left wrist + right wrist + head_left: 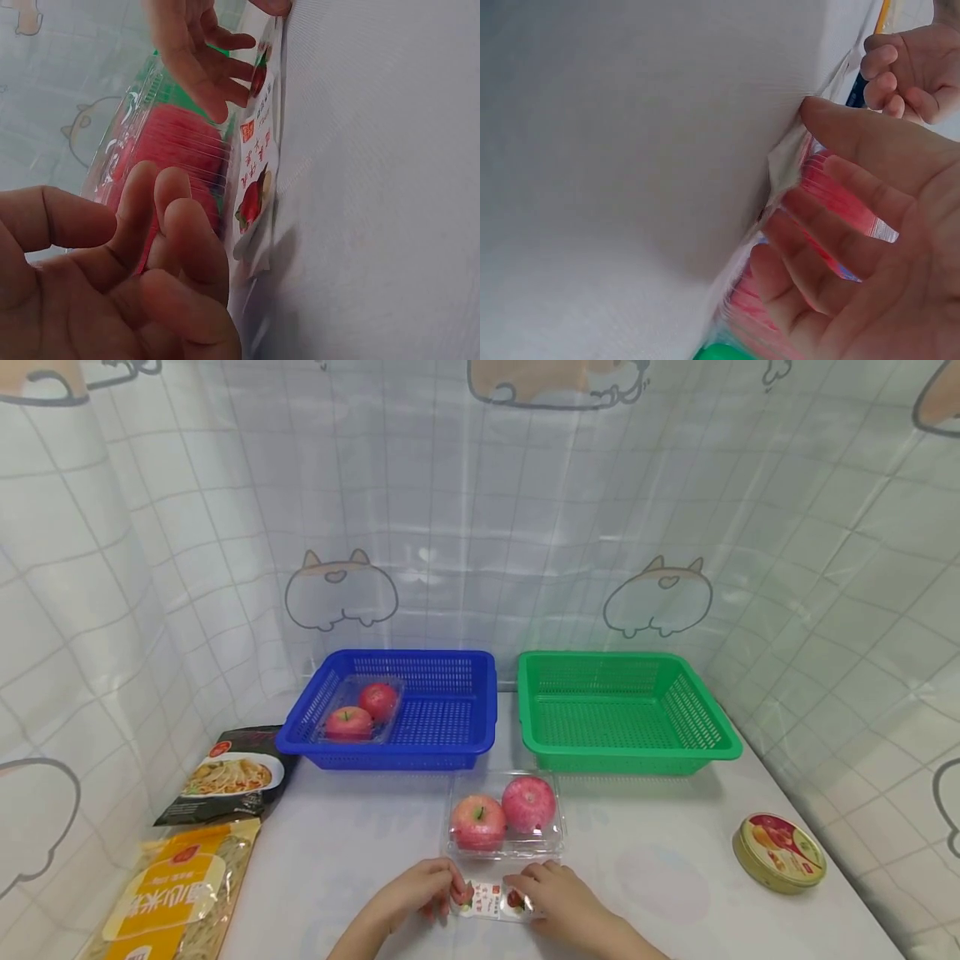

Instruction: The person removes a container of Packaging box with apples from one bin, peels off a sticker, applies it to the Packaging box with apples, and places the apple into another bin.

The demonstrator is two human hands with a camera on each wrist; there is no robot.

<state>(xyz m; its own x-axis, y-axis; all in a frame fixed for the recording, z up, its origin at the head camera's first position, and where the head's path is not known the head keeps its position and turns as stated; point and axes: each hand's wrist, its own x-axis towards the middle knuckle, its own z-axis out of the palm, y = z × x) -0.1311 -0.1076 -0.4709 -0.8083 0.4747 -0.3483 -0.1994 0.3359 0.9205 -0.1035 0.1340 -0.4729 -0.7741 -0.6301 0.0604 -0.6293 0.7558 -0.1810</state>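
- Both hands sit at the near edge of the table [675,893]: left hand [420,893] and right hand [558,900], fingers loosely bent, fingertips touching the labelled near flap [491,899] of the clear clamshell box [506,852].
- I cannot tell whether either hand pinches the flap or merely rests on it.
- Clamshell box: holds two red apples [504,812] and lies just near of the gap between the blue basket [450,752] and the green basket [630,760].
- Risk, as I judge it: a lift by the thin flap alone could let the box sag or pop open, spilling apples.
- Risk: a skewed pull may slide the box off the near edge.
- Blue basket already holds a second apple box [360,712], far left.
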